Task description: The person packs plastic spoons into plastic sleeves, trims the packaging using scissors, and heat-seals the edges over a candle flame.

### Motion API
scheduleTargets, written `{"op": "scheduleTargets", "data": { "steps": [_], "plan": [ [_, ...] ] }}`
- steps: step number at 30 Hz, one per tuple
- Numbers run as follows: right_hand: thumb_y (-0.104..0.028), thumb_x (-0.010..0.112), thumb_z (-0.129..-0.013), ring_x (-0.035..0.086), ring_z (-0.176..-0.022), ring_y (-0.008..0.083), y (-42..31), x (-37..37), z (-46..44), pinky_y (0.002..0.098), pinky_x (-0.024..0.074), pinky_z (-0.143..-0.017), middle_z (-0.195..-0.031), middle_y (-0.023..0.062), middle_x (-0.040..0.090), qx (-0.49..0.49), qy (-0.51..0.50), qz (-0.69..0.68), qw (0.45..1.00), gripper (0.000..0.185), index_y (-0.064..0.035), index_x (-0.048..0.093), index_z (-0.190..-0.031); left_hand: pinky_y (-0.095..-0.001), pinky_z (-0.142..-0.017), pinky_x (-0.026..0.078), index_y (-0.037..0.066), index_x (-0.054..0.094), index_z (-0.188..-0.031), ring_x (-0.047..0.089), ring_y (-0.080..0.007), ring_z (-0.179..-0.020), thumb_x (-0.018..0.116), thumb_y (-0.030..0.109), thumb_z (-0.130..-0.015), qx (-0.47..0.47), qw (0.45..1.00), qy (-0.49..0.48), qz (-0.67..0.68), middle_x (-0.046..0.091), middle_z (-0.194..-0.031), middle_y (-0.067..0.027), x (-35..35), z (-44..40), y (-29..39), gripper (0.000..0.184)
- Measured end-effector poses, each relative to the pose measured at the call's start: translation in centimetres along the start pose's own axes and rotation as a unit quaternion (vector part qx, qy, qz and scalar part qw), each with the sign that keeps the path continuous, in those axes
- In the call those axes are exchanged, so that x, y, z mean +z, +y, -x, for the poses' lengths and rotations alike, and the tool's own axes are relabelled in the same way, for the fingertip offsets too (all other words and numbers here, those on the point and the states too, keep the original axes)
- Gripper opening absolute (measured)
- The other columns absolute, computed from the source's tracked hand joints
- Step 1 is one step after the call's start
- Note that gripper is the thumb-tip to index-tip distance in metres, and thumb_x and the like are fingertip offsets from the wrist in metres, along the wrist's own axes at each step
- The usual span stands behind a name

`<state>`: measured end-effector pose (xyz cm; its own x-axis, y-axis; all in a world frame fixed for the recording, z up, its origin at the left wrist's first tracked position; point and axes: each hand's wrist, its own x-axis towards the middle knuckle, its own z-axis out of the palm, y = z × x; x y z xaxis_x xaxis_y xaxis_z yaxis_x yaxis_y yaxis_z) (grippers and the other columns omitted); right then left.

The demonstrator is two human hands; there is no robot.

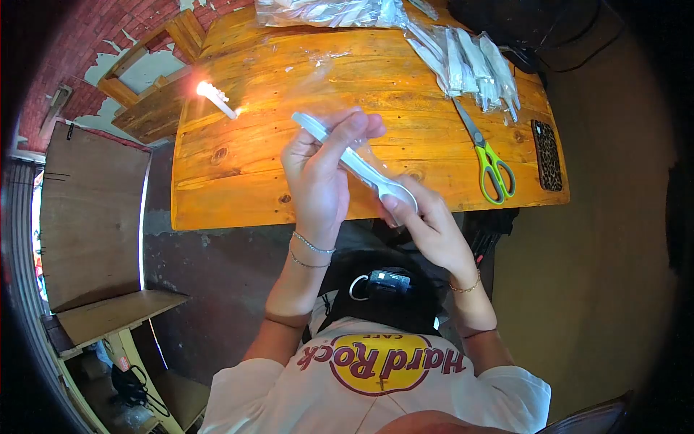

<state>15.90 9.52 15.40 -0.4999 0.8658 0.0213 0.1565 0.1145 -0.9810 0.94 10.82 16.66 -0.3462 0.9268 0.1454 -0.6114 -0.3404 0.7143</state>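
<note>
A white plastic spoon lies slantwise between my two hands, above the table's front edge. My left hand is closed on its handle, thumb in front and fingers curled behind. At the bowl end, my right hand grips the spoon with the thumb pressed on the bowl. Thin clear plastic film shows around the spoon near my left fingers. Whether a second utensil is stacked behind the spoon, I cannot tell.
A lit candle stands on the wooden table at the left. To the right are green-handled scissors, a leopard-print phone and wrapped white plastic cutlery. A large clear bag lies at the back.
</note>
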Motion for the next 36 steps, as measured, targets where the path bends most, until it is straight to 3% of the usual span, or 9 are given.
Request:
{"op": "scheduleTargets", "data": {
  "steps": [4, 5, 7, 13, 20, 23, 28, 36],
  "plan": [
    [-0.009, 0.063, -0.079, 0.055, -0.078, 0.016, -0.2, 0.2, -1.6, 0.0263, 0.0423, -0.068, -0.084, 0.0097, 0.058, -0.114, 0.091, -0.021, 0.989, 0.022, 0.0004, 0.058, -0.099, -0.0271, -0.074, 0.049, -0.004, 0.062, -0.091, 0.064, -0.0192, -0.078, 0.062, 0.001, -0.079, -0.052, 0.994, -0.059, -0.081, 0.065, -0.085, -0.0161, -0.1, 0.3, -0.1, 0.014],
    [-0.006, 0.063, -0.078, 0.055, -0.073, 0.0158, -0.1, 0.4, -2.1, 0.026, 0.0428, -0.065, -0.081, 0.0095, 0.059, -0.148, 0.122, -0.031, 0.981, 0.016, 0.0014, 0.061, -0.091, -0.0266, -0.074, 0.049, -0.004, 0.062, -0.091, 0.064, -0.0186, -0.078, 0.062, 0.001, -0.078, -0.051, 0.992, -0.068, -0.095, 0.065, -0.085, -0.0159, -0.1, 0.4, -0.4, 0.013],
    [-0.005, 0.062, -0.078, 0.055, -0.069, 0.0154, -0.3, 0.7, -2.5, 0.0255, 0.0427, -0.063, -0.078, 0.0096, 0.059, -0.152, 0.149, -0.021, 0.977, 0.012, 0.0023, 0.062, -0.087, -0.0297, -0.076, 0.048, -0.004, 0.061, -0.089, 0.064, -0.0207, -0.082, 0.06, 0.002, -0.08, -0.044, 0.988, -0.08, -0.127, 0.065, -0.085, -0.0178, 0.0, 0.5, -0.6, 0.011],
    [-0.002, 0.06, -0.079, 0.054, -0.062, 0.0146, 0.6, 0.9, -2.2, 0.0244, 0.0419, -0.058, -0.069, 0.0092, 0.056, -0.172, 0.172, 0.037, 0.969, 0.007, 0.0041, 0.061, -0.081, -0.0255, -0.071, 0.049, -0.006, 0.061, -0.086, 0.065, -0.0199, -0.08, 0.062, -0.001, -0.078, 0.007, 0.996, -0.011, -0.089, 0.065, -0.084, -0.0152, 0.1, 0.8, -0.8, 0.009],
    [-0.001, 0.06, -0.078, 0.054, -0.061, 0.0135, -0.5, 0.9, -2.5, 0.0248, 0.0416, -0.056, -0.066, 0.0085, 0.055, -0.197, 0.194, 0.079, 0.958, 0.004, 0.0038, 0.06, -0.077, -0.0261, -0.072, 0.05, -0.006, 0.06, -0.087, 0.065, -0.021, -0.081, 0.061, -0.001, -0.079, -0.025, 0.993, -0.032, -0.108, 0.065, -0.084, -0.015, 0.0, 0.7, -1.0, 0.009],
    [0.0, 0.06, -0.078, 0.053, -0.059, 0.013, -0.7, 0.9, -2.3, 0.025, 0.041, -0.054, -0.064, 0.0084, 0.054, -0.152, 0.184, 0.069, 0.969, 0.004, 0.0035, 0.06, -0.076, -0.0261, -0.071, 0.05, -0.005, 0.06, -0.087, 0.065, -0.0213, -0.081, 0.061, -0.001, -0.079, -0.007, 0.992, -0.03, -0.123, 0.065, -0.083, -0.0149, 0.0, 0.8, -1.1, 0.009],
    [0.001, 0.06, -0.076, 0.052, -0.057, 0.0133, -0.2, 1.2, -2.3, 0.025, 0.0401, -0.053, -0.062, 0.008, 0.053, -0.179, 0.203, 0.042, 0.962, 0.003, 0.0035, 0.06, -0.074, -0.0261, -0.07, 0.051, -0.006, 0.059, -0.086, 0.065, -0.0223, -0.081, 0.061, -0.002, -0.079, 0.032, 0.995, -0.002, -0.099, 0.064, -0.082, -0.0134, 0.4, 1.2, -1.4, 0.008],
    [0.001, 0.056, -0.075, 0.051, -0.059, 0.0141, 0.5, 1.0, -2.6, 0.0247, 0.0398, -0.057, -0.063, 0.0085, 0.057, -0.173, 0.202, 0.026, 0.964, 0.005, 0.0017, 0.061, -0.074, -0.0261, -0.068, 0.051, -0.005, 0.059, -0.085, 0.065, -0.0231, -0.08, 0.061, -0.002, -0.08, 0.002, 0.995, 0.0, -0.104, 0.063, -0.081, -0.0113, 0.6, 1.1, -1.1, 0.007]
  ]
}}
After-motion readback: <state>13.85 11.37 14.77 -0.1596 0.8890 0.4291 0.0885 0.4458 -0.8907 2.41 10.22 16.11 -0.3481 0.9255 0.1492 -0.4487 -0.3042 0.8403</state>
